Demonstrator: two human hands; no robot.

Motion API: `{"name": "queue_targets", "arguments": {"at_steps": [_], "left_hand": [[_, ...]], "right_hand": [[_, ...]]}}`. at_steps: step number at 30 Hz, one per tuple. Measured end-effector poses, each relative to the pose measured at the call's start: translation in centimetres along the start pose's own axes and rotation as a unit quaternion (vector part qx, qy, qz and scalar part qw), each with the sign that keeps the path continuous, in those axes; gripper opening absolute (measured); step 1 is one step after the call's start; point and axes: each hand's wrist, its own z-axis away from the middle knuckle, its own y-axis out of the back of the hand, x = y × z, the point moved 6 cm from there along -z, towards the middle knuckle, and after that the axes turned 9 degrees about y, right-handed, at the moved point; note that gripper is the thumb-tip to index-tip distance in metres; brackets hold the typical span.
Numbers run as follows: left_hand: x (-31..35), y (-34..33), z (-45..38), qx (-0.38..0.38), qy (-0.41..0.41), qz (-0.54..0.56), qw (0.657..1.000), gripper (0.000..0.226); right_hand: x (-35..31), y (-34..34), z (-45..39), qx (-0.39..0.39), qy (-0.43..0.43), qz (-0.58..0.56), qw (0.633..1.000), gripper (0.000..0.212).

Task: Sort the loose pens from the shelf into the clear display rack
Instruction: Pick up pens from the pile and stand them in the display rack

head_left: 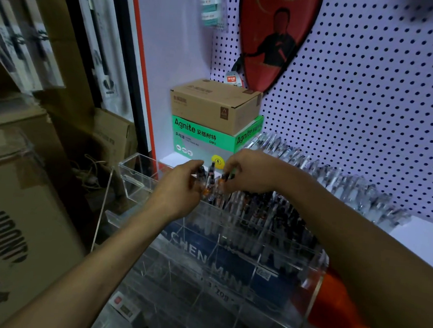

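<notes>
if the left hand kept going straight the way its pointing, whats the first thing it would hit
Probably the pens pinched between both hands: the left hand points up and to the right, straight at that small bunch, with the right hand just past it. Beyond them stands the green Agnite box, though depth is hard to judge.

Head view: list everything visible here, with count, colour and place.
clear display rack: one, transparent, in front of the shelf, back row holds pens
pens in hand: a few, dark with orange, gripped above the rack's back left
loose pens: many, clear-bodied, in a row along the shelf
green box: one, on the shelf
brown box: one, on top of the green box
red racket cover: one, hanging on the pegboard
pegboard: one, white
cartons: several, brown, at left
left hand: holds pens
right hand: holds pens
</notes>
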Motion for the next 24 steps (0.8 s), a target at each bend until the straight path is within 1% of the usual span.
{"name": "queue_targets", "arguments": {"at_steps": [3, 6, 8, 10, 12, 15, 16, 19, 22, 24], "left_hand": [[0.5, -0.2, 0.5, -0.026, -0.008, 0.048, 0.998, 0.055], [0.6, -0.8, 1.0, -0.090, -0.025, 0.119, 0.989, 0.055], [0.2, -1.5, 1.3, -0.136, -0.024, 0.134, 0.981, 0.065], [-0.1, -1.9, 1.3, -0.149, -0.029, 0.113, 0.982, 0.074], [0.0, -1.9, 1.2, -0.131, -0.037, 0.102, 0.985, 0.072], [0.2, -1.4, 1.0, -0.100, -0.018, 0.137, 0.985, 0.065], [0.2, -1.0, 1.0, -0.080, -0.026, 0.116, 0.990, 0.063], [0.5, -0.2, 0.7, -0.032, -0.075, -0.010, 0.997, 0.050], [0.5, -0.3, 0.4, -0.034, -0.097, -0.075, 0.992, 0.033], [0.6, -0.3, 0.3, -0.025, -0.098, -0.095, 0.990, 0.028]], "right_hand": [[-0.6, 0.5, 0.5, 0.001, 0.021, -0.063, 0.998, 0.031], [-0.5, 1.2, 1.2, 0.009, 0.022, -0.106, 0.994, 0.028], [-0.3, 1.3, 1.8, 0.005, 0.021, -0.097, 0.995, 0.026], [-0.1, 1.1, 2.4, 0.003, 0.018, -0.090, 0.996, 0.026], [0.1, 1.0, 3.0, 0.009, 0.020, -0.100, 0.995, 0.025], [0.5, 1.0, 3.5, 0.036, 0.022, -0.118, 0.992, 0.022], [0.7, 1.0, 3.6, 0.049, 0.020, -0.117, 0.992, 0.024], [1.4, 0.8, 4.3, 0.085, 0.025, -0.110, 0.990, 0.023], [1.9, 0.6, 5.2, 0.121, 0.028, -0.124, 0.984, 0.026], [2.0, 0.6, 5.9, 0.151, 0.037, -0.124, 0.980, 0.026]]}}
